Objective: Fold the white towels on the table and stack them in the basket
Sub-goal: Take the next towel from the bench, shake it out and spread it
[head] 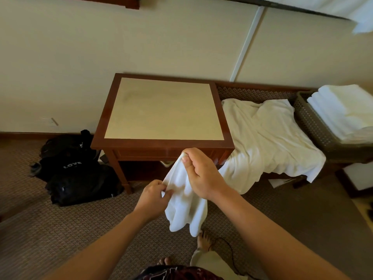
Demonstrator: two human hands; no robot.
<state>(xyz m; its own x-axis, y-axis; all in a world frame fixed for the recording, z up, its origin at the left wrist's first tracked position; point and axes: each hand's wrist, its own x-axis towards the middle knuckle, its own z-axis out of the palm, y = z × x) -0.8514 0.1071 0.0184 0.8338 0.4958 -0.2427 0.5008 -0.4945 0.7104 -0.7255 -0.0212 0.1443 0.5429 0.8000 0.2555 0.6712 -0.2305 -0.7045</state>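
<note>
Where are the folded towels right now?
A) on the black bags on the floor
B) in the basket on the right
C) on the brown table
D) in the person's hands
B: the folded towels sit stacked in the basket at the right, while the table top is bare and the hands hold only an unfolded small towel.
</note>
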